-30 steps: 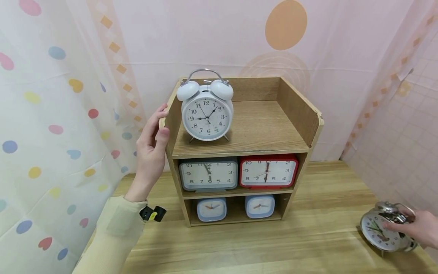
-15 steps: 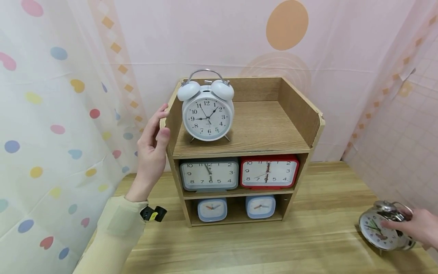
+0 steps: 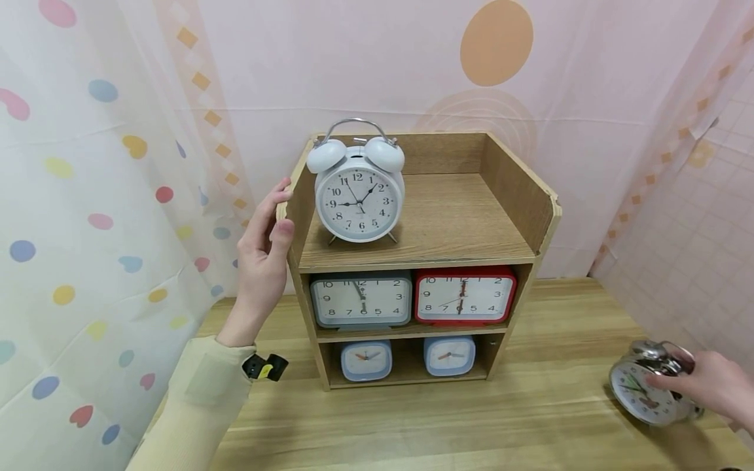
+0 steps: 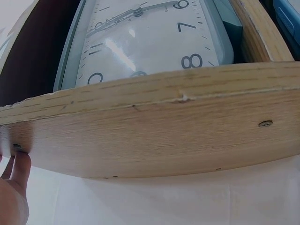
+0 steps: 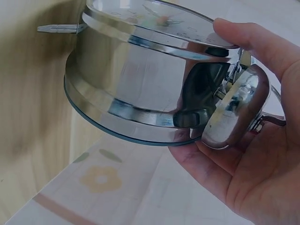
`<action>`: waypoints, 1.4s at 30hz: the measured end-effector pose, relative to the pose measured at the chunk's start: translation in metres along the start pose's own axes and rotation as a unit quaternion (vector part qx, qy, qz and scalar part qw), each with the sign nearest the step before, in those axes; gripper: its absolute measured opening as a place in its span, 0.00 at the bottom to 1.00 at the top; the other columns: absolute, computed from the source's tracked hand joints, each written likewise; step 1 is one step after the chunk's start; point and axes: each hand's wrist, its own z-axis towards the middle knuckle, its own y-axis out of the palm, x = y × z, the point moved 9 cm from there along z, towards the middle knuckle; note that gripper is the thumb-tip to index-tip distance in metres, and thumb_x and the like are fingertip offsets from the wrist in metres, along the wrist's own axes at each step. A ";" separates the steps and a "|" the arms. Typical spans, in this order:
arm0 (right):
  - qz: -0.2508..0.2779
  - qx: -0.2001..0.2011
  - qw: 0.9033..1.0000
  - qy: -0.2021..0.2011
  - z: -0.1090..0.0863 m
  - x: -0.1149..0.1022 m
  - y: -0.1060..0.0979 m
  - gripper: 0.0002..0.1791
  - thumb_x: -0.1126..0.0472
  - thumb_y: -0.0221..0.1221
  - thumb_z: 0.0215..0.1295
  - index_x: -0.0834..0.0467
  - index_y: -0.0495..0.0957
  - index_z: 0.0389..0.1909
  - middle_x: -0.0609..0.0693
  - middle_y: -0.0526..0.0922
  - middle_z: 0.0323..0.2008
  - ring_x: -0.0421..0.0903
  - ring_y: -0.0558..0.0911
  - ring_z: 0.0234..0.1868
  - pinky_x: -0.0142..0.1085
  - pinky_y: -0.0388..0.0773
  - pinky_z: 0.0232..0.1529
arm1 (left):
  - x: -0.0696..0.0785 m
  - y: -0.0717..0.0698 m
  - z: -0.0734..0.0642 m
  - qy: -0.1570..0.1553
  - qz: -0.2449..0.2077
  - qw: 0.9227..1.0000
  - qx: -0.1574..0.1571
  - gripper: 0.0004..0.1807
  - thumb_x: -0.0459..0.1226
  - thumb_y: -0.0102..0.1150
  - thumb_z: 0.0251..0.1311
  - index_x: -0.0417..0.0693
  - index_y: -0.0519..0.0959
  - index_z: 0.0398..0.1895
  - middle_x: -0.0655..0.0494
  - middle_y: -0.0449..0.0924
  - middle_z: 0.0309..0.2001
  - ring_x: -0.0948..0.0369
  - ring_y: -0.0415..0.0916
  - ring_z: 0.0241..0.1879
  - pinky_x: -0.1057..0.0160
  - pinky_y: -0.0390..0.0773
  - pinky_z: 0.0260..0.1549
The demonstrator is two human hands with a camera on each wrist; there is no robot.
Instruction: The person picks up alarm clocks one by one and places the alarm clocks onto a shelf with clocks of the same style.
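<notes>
My left hand (image 3: 261, 265) rests against the outer left side of a small wooden shelf (image 3: 548, 229). In the left wrist view its fingers (image 4: 21, 171) touch the side panel, mostly straight. At the far right, my right hand (image 3: 715, 386) grips a silver twin-bell alarm clock (image 3: 642, 392) near its bells. The right wrist view shows the thumb at the dial's rim and the other fingers behind the metal case (image 5: 154, 79). The clock tilts back; whether it touches the table, I cannot tell. A white twin-bell alarm clock (image 3: 360, 203) stands on the shelf's top at the left.
The middle compartment holds a grey-green rectangular clock (image 3: 377, 314) and a red one (image 3: 477, 307). Two small light-blue clocks (image 3: 366, 361) stand in the bottom compartment. Patterned curtains (image 3: 118, 196) hang around the wooden table (image 3: 471, 418).
My right hand has moved a little left and slightly up in the head view, carrying the silver clock. The left hand stays against the shelf.
</notes>
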 end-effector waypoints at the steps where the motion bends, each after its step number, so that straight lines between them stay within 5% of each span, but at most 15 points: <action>1: 0.003 0.002 1.000 -0.002 0.000 -0.003 0.000 0.63 0.28 0.67 0.60 0.81 0.61 0.69 0.45 0.69 0.17 0.44 0.71 0.22 0.37 0.70 0.27 | 0.000 0.000 0.000 0.000 -0.001 1.000 0.000 0.29 0.53 0.54 0.78 0.41 0.75 0.69 0.52 0.72 0.77 0.59 0.65 0.80 0.67 0.62 0.80; 6: 0.006 0.018 0.999 -0.036 -0.002 -0.021 -0.008 0.61 0.29 0.66 0.63 0.80 0.59 0.72 0.41 0.57 0.16 0.40 0.60 0.20 0.34 0.60 0.24 | 0.000 0.001 0.000 -0.002 -0.005 1.000 0.000 0.27 0.50 0.55 0.79 0.40 0.75 0.68 0.50 0.71 0.77 0.57 0.64 0.81 0.68 0.62 0.79; 9: 0.002 0.020 0.999 -0.049 -0.005 -0.033 -0.013 0.59 0.31 0.65 0.65 0.79 0.60 0.72 0.44 0.65 0.19 0.42 0.63 0.23 0.35 0.60 0.26 | 0.000 0.001 0.000 -0.008 -0.007 1.000 -0.002 0.28 0.50 0.55 0.78 0.39 0.75 0.69 0.49 0.70 0.78 0.57 0.65 0.80 0.70 0.64 0.78; 13: -0.002 0.029 0.997 -0.070 -0.008 -0.049 -0.021 0.57 0.34 0.68 0.64 0.78 0.63 0.71 0.62 0.82 0.31 0.47 0.71 0.29 0.37 0.64 0.30 | -0.001 0.002 0.000 -0.012 -0.007 1.000 -0.001 0.29 0.51 0.55 0.78 0.38 0.74 0.69 0.49 0.70 0.78 0.57 0.65 0.80 0.70 0.64 0.77; 20: 0.001 0.085 0.988 -0.130 -0.015 -0.079 -0.040 0.51 0.39 0.74 0.58 0.78 0.72 0.65 0.77 0.86 0.47 0.50 0.77 0.34 0.39 0.70 0.32 | -0.002 0.001 0.000 -0.010 -0.013 1.000 0.003 0.29 0.51 0.55 0.78 0.39 0.75 0.68 0.50 0.71 0.78 0.57 0.65 0.80 0.69 0.63 0.78; 28: 0.004 0.091 0.986 -0.140 -0.029 -0.109 -0.052 0.46 0.43 0.75 0.58 0.76 0.76 0.63 0.50 0.83 0.30 0.45 0.71 0.29 0.34 0.63 0.27 | -0.002 0.000 0.000 -0.002 0.002 1.000 0.002 0.29 0.51 0.54 0.79 0.38 0.74 0.69 0.51 0.72 0.77 0.59 0.66 0.80 0.68 0.63 0.79; 35: 0.001 0.104 0.980 -0.170 -0.040 -0.133 -0.066 0.44 0.46 0.77 0.56 0.74 0.78 0.62 0.64 0.90 0.40 0.46 0.77 0.33 0.35 0.70 0.30 | 0.000 0.001 0.000 -0.001 0.003 1.000 0.002 0.33 0.53 0.54 0.78 0.34 0.72 0.69 0.50 0.71 0.77 0.58 0.66 0.79 0.70 0.65 0.77; 42: 0.000 0.124 0.971 -0.204 -0.050 -0.150 -0.076 0.36 0.47 0.78 0.53 0.66 0.83 0.57 0.50 0.90 0.33 0.40 0.77 0.31 0.32 0.69 0.29 | 0.000 0.001 0.000 -0.005 0.002 1.000 -0.002 0.32 0.52 0.55 0.78 0.34 0.72 0.70 0.50 0.71 0.78 0.58 0.66 0.80 0.71 0.66 0.75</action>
